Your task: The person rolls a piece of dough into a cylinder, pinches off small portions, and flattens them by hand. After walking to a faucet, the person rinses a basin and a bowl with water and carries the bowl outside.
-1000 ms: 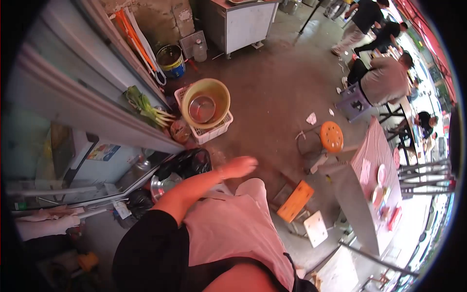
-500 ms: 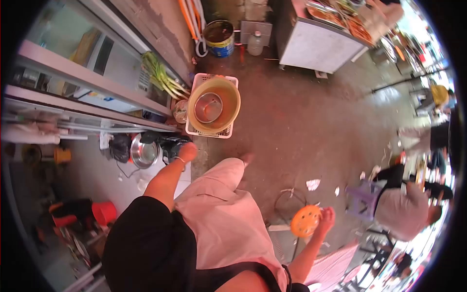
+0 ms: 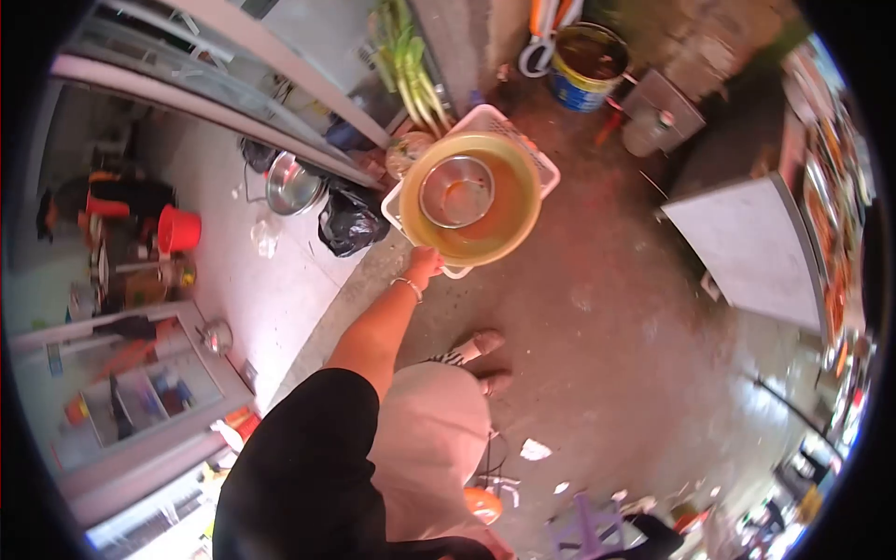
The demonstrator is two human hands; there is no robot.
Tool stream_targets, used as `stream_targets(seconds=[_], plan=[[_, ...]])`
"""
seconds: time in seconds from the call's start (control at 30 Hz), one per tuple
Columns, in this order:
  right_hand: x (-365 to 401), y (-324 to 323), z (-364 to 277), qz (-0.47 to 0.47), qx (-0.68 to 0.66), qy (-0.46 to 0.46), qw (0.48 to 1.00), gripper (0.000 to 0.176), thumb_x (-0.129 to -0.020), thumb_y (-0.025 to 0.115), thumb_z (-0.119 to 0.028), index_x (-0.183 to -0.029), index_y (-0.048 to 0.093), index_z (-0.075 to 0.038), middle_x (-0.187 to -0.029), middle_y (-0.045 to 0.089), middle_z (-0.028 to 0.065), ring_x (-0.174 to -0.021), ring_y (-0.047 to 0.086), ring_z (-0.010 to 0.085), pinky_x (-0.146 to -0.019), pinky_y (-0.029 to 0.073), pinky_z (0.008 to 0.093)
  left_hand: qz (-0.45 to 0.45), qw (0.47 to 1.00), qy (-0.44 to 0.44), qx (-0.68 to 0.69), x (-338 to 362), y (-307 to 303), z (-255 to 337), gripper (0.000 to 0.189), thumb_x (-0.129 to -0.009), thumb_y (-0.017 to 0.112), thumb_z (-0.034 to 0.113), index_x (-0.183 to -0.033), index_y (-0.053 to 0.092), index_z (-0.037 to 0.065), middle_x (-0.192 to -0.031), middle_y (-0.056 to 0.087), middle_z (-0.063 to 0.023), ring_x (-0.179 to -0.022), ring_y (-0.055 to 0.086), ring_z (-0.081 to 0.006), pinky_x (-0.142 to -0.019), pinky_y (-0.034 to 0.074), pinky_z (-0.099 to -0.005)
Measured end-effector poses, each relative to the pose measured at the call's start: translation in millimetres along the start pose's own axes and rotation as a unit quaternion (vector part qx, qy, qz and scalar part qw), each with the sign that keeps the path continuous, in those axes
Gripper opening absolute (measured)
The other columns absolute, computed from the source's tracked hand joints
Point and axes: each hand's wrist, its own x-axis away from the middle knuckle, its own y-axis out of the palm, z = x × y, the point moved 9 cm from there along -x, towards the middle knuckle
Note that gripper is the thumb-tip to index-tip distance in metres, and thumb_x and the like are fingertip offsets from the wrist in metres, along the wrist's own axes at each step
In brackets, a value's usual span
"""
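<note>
My left hand (image 3: 427, 262) reaches forward, its fingers closed at the near rim of a tan plastic basin (image 3: 525, 210). Inside the basin lies a round metal bowl (image 3: 457, 191). Under the basin, a white plastic basket (image 3: 549, 174) shows its corners. Low in the view, an orange round thing (image 3: 483, 505) is partly covered by my apron (image 3: 429, 420). My right hand is out of view.
Green onions (image 3: 411, 70) lean beside the basin, near a black plastic bag (image 3: 350, 222) and a metal basin (image 3: 291, 184). Farther off stand a blue-and-yellow bucket (image 3: 581, 93), a plastic jug (image 3: 646, 133) and a white-sided counter (image 3: 747, 247). A purple stool (image 3: 586, 525) stands at lower right.
My left hand has moved from beside the black bag to the basin's rim. My right hand, earlier at the orange round thing with holes, has left the view. The view has turned and come closer.
</note>
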Motion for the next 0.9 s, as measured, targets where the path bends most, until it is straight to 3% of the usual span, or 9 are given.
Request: stream_targets(seconds=[0.1, 0.2, 0.23, 0.5, 0.63, 0.7, 0.77, 0.87, 0.9], plan=[[-29.0, -25.0, -11.6, 0.030, -0.004, 0.043, 0.999, 0.017, -0.093, 0.062, -0.020, -0.104, 0.067, -0.007, -0.096, 0.064, 0.0061, -0.084, 0.060, 0.0168, -0.068, 0.048, 0.0314, 0.031, 0.995, -0.043, 0.082, -51.8, 27.0, -21.1, 0.032, -0.100, 0.055, 0.026, -0.121, 0.058, 0.002, -0.100, 0.067, -0.0127, -0.080, 0.070, -0.0247, -0.070, 0.062, -0.0388], [-44.2, -49.4, -14.7, 0.065, -0.008, 0.072, 0.995, 0.020, -0.093, 0.062, -0.021, -0.108, 0.066, -0.008, -0.099, 0.065, 0.0069, -0.087, 0.060, 0.0182, -0.070, 0.048, 0.0325, 0.062, 0.984, -0.035, 0.165, -106.0, 39.3, -42.3, 0.047, -0.102, 0.058, 0.033, -0.132, 0.048, -0.001, -0.118, 0.059, -0.0176, -0.102, 0.067, -0.0337, -0.085, 0.061, -0.0478], [-47.0, -55.2, -12.8, 0.075, -0.010, 0.080, 0.994, 0.021, -0.093, 0.062, -0.021, -0.109, 0.066, -0.008, -0.100, 0.065, 0.0072, -0.088, 0.060, 0.0186, -0.071, 0.048, 0.0328, 0.071, 0.984, -0.058, 0.154, -123.2, 43.3, -47.7, 0.055, -0.103, 0.055, 0.041, -0.140, 0.040, 0.003, -0.125, 0.056, -0.0189, -0.098, 0.067, -0.0293, -0.079, 0.062, -0.0415], [-31.5, -88.0, 40.0, 0.096, -0.017, 0.130, 0.987, 0.031, -0.091, 0.063, -0.022, -0.120, 0.064, -0.010, -0.109, 0.068, 0.0095, -0.096, 0.061, 0.0223, -0.076, 0.047, 0.0357, 0.076, 0.961, -0.033, 0.264, -198.7, 50.0, -50.5, 0.040, -0.099, 0.059, 0.028, -0.128, 0.050, 0.001, -0.123, 0.058, -0.0189, -0.099, 0.067, -0.0300, -0.082, 0.064, -0.0455], [-12.7, -111.8, 79.2, 0.053, 0.006, 0.092, 0.994, 0.037, -0.091, 0.063, -0.022, -0.126, 0.064, -0.010, -0.113, 0.069, 0.0107, -0.100, 0.061, 0.0242, -0.079, 0.046, 0.0372, 0.012, 0.942, 0.127, 0.310, -160.1, 24.7, -22.0, 0.031, -0.092, 0.062, 0.013, -0.120, 0.055, 0.001, -0.111, 0.065, -0.0171, -0.100, 0.068, -0.0295, -0.081, 0.064, -0.0427], [-10.8, -120.4, 83.1, 0.000, 0.054, -0.006, 0.999, 0.040, -0.090, 0.063, -0.022, -0.128, 0.063, -0.011, -0.115, 0.069, 0.0112, -0.102, 0.061, 0.0251, -0.080, 0.046, 0.0379, 0.028, 0.960, 0.040, 0.277, -114.9, -13.2, -12.3, 0.036, -0.090, 0.065, 0.014, -0.122, 0.055, 0.003, -0.107, 0.067, -0.0130, -0.101, 0.068, -0.0269, -0.086, 0.062, -0.0455], [-0.5, -112.2, 37.6, -0.041, 0.139, -0.145, 0.979, 0.041, -0.084, 0.070, -0.032, -0.119, 0.067, -0.010, -0.122, 0.065, 0.0184, -0.124, 0.055, 0.0402, -0.104, 0.043, 0.0539, -0.061, 0.933, 0.036, 0.354, -61.1, -58.6, -12.9, 0.037, -0.091, 0.063, 0.007, -0.127, 0.054, 0.005, -0.111, 0.067, -0.0094, -0.104, 0.067, -0.0253, -0.088, 0.060, -0.0484], [-25.9, -134.2, 56.1, 0.076, -0.141, 0.029, 0.987, 0.031, -0.095, 0.064, -0.022, -0.121, 0.065, -0.004, -0.104, 0.071, 0.0088, -0.089, 0.071, 0.0229, -0.075, 0.058, 0.0341, -0.026, 0.925, 0.041, 0.376, 62.9, -118.7, 14.3, 0.042, -0.091, 0.060, 0.001, -0.132, 0.053, 0.010, -0.117, 0.065, -0.0093, -0.105, 0.067, -0.0250, -0.088, 0.060, -0.0482], [-14.9, -125.7, 29.9, 0.087, -0.117, 0.043, 0.988, 0.029, -0.095, 0.062, -0.021, -0.120, 0.065, -0.005, -0.101, 0.070, 0.0081, -0.087, 0.070, 0.0222, -0.074, 0.057, 0.0333, -0.010, 0.934, 0.027, 0.355, 82.7, -149.0, -0.9, 0.042, -0.091, 0.060, 0.000, -0.131, 0.053, 0.010, -0.116, 0.065, -0.0092, -0.106, 0.067, -0.0253, -0.088, 0.060, -0.0483]])
